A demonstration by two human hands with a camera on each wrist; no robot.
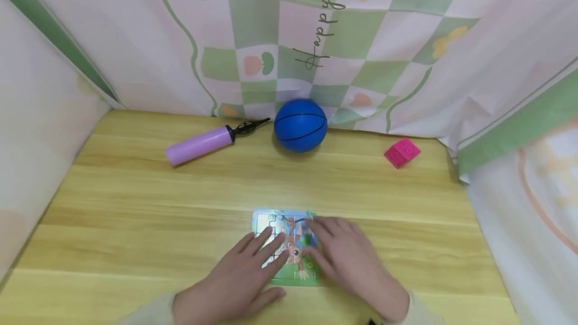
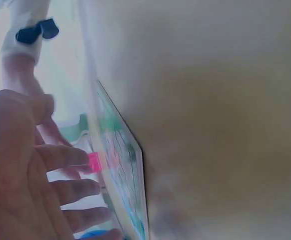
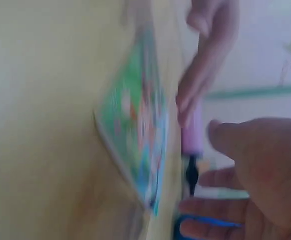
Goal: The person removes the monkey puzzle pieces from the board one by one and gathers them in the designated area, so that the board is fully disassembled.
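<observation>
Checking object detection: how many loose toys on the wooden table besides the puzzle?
3, along the far edge: a lilac air pump at left, a blue rubber ball in the middle, a pink plastic cube at right. None seem hidden.

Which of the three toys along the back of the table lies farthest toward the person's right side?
The pink cube. It sits alone near the right curtain, while the blue ball is central and the purple pump lies left of the ball.

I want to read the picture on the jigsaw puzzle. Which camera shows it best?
The head view: the puzzle lies flat and sharp on the table, partly covered by the left hand and right hand. Both wrist views show it only edge-on and blurred.
</observation>
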